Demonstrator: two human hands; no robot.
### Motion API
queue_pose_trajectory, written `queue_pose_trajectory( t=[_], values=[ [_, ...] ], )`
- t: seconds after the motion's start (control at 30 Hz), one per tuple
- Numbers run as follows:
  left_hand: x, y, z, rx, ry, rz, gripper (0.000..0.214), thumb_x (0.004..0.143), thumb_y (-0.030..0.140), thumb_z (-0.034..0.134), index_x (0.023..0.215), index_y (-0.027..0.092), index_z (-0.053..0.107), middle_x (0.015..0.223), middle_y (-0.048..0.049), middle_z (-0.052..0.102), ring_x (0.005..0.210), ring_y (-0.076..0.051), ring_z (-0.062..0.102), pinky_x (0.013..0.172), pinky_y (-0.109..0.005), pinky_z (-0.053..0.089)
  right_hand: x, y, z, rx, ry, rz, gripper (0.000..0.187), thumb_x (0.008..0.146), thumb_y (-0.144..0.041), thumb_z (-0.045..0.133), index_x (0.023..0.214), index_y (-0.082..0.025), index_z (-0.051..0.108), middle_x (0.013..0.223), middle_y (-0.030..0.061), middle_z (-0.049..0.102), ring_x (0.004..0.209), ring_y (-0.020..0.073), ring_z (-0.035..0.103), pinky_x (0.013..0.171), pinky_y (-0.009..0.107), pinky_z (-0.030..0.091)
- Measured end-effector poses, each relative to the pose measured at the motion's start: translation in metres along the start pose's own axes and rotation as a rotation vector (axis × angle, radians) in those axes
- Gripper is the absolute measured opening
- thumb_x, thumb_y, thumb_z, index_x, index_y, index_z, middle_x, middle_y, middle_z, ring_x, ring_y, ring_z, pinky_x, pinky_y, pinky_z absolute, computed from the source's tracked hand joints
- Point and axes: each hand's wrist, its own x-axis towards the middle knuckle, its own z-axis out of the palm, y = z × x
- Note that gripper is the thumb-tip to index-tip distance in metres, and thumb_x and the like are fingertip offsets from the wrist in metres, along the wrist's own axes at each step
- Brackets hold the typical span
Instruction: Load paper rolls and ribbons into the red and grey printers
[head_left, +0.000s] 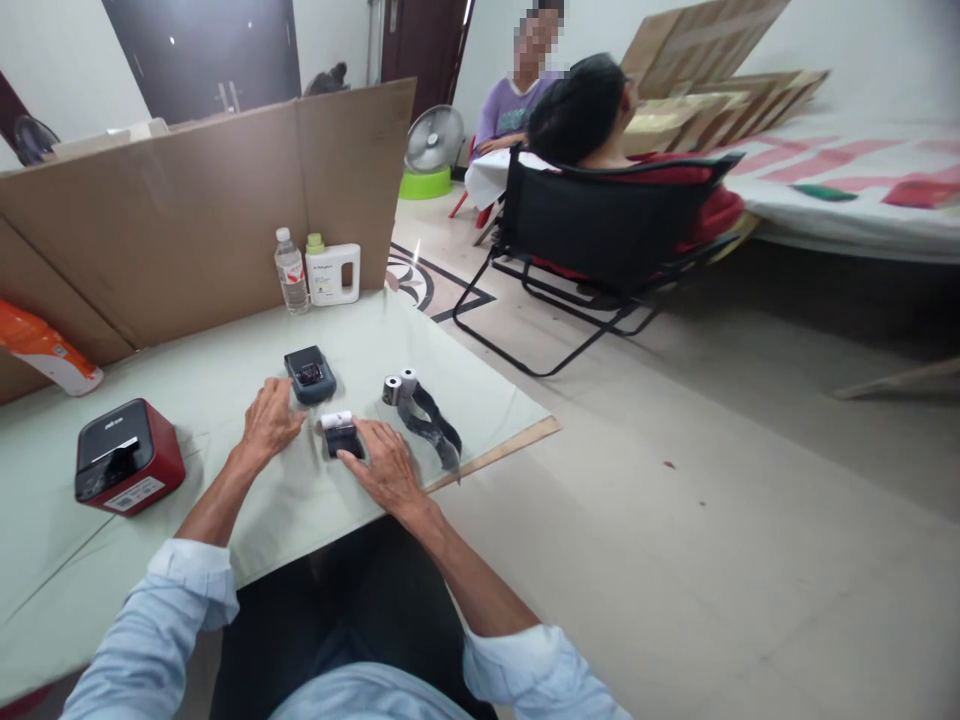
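A small black printer (341, 437) with a white paper roll (335, 419) at its top lies on the pale green table (225, 380). My right hand (385, 467) rests on its right side, fingers curled against it. My left hand (268, 422) lies just left of it, fingers bent onto the table, nothing visibly in them. Behind sits a dark blue-grey device (310, 374). To the right are two paper rolls (398, 386) and a black strap (433, 421).
A red and black label printer (126, 456) stands at the left. A water bottle (291, 270) and a white jug (333, 271) stand before a cardboard screen (187, 210). Two people sit beyond by a black folding chair (600, 235). A fan (433, 143) stands on the floor.
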Motion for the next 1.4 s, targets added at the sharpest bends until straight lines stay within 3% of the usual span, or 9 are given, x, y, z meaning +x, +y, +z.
queue_pose_trajectory(
  t=[0.13,0.27,0.4,0.53,0.77,0.93,1.07,1.2,1.4],
  values=[
    [0.034,-0.017,0.006,-0.132,0.005,-0.016,0.112,0.07,0.043,0.092,0.163,0.018,0.034,0.164,-0.0226,0.042,0.153,-0.042,0.043,0.123,-0.054,0.043,0.0,0.001,-0.001,0.002,-0.021,0.009,0.049,0.098,-0.032,0.066,0.144,-0.017,0.059,0.134,0.0177,0.072,0.123,0.0346,0.065,0.1,0.05,0.053],
    [0.05,-0.024,0.024,-0.21,-0.053,-0.029,0.123,0.068,0.047,0.093,0.168,0.019,0.028,0.168,-0.0241,0.038,0.158,-0.044,0.037,0.126,-0.057,0.037,0.0,0.001,-0.001,0.021,-0.021,0.024,0.048,0.097,-0.031,0.064,0.144,-0.019,0.06,0.133,0.0167,0.072,0.121,0.034,0.066,0.1,0.05,0.053],
    [0.043,-0.018,0.041,-0.156,-0.041,-0.101,0.109,0.078,0.046,0.086,0.168,0.022,0.029,0.172,-0.0243,0.035,0.159,-0.045,0.036,0.126,-0.063,0.035,0.001,0.0,-0.001,0.023,-0.02,0.031,0.048,0.097,-0.031,0.065,0.144,-0.019,0.06,0.132,0.0161,0.073,0.121,0.0334,0.066,0.1,0.048,0.053],
    [0.035,-0.008,0.046,-0.126,0.015,-0.119,0.091,0.091,0.044,0.071,0.169,0.021,0.029,0.171,-0.0242,0.037,0.158,-0.044,0.039,0.124,-0.066,0.036,0.002,-0.001,-0.003,0.025,-0.015,0.044,0.046,0.097,-0.03,0.066,0.142,-0.019,0.061,0.133,0.0164,0.072,0.12,0.0325,0.066,0.099,0.047,0.054],
    [0.018,-0.002,0.041,-0.217,0.072,-0.053,0.106,0.077,0.038,0.084,0.167,0.023,0.029,0.168,-0.0201,0.039,0.157,-0.041,0.039,0.126,-0.058,0.039,0.001,0.0,-0.005,0.07,0.002,0.058,0.046,0.098,-0.032,0.065,0.143,-0.019,0.061,0.133,0.0153,0.072,0.121,0.0322,0.067,0.102,0.048,0.055],
    [0.002,0.0,0.031,-0.231,0.14,0.011,0.072,0.083,0.03,0.075,0.15,0.021,0.05,0.148,-0.0164,0.057,0.138,-0.035,0.058,0.117,-0.053,0.051,0.001,0.001,-0.005,0.086,0.004,0.061,0.047,0.098,-0.033,0.064,0.144,-0.021,0.062,0.133,0.0149,0.073,0.121,0.0326,0.067,0.105,0.05,0.054],
    [-0.007,0.002,0.026,-0.221,0.034,0.087,0.039,0.086,0.023,0.067,0.125,0.022,0.068,0.126,-0.0117,0.071,0.122,-0.031,0.066,0.112,-0.051,0.054,0.001,0.001,-0.005,0.08,0.008,0.062,0.047,0.098,-0.032,0.065,0.142,-0.019,0.063,0.131,0.0162,0.073,0.12,0.033,0.067,0.104,0.05,0.054],
    [-0.015,0.006,0.033,-0.245,-0.087,0.168,0.035,0.084,0.021,0.068,0.119,0.024,0.074,0.124,-0.01,0.075,0.123,-0.031,0.066,0.113,-0.051,0.052,0.0,0.002,-0.005,0.08,0.005,0.063,0.045,0.098,-0.033,0.065,0.141,-0.019,0.063,0.131,0.0163,0.073,0.119,0.0332,0.067,0.105,0.051,0.054],
    [-0.018,0.011,0.043,-0.213,-0.081,0.184,0.032,0.089,0.022,0.066,0.119,0.026,0.076,0.123,-0.0099,0.076,0.12,-0.031,0.066,0.111,-0.051,0.052,-0.001,0.003,-0.005,0.074,-0.002,0.054,0.046,0.098,-0.033,0.064,0.141,-0.017,0.063,0.131,0.0171,0.073,0.121,0.0337,0.067,0.106,0.051,0.054]
  ],
)
